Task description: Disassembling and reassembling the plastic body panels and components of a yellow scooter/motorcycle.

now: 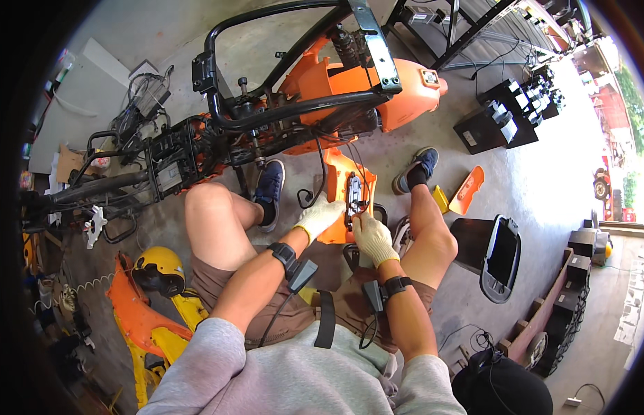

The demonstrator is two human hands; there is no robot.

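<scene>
An orange plastic panel point(339, 173) stands between my knees, close to the scooter-like frame. A narrow black and silver fitting point(354, 194) runs down its middle, with black cables hanging around it. My left hand point(320, 217), in a cream knitted glove, grips the panel's left edge. My right hand point(374, 238), gloved alike, is closed at the lower right of the panel, beside the fitting's lower end. Its fingertips are partly hidden, and what they pinch is too small to make out. Each wrist wears a strapped black device with a cable.
The black tubular frame with an orange body section point(412, 93) spans the area ahead. Black batteries point(484, 128) stand at the far right. An orange cover piece point(467, 191) and a black bin point(500, 259) lie right. A yellow helmet point(159, 270) and orange-yellow body panels point(139, 311) are left.
</scene>
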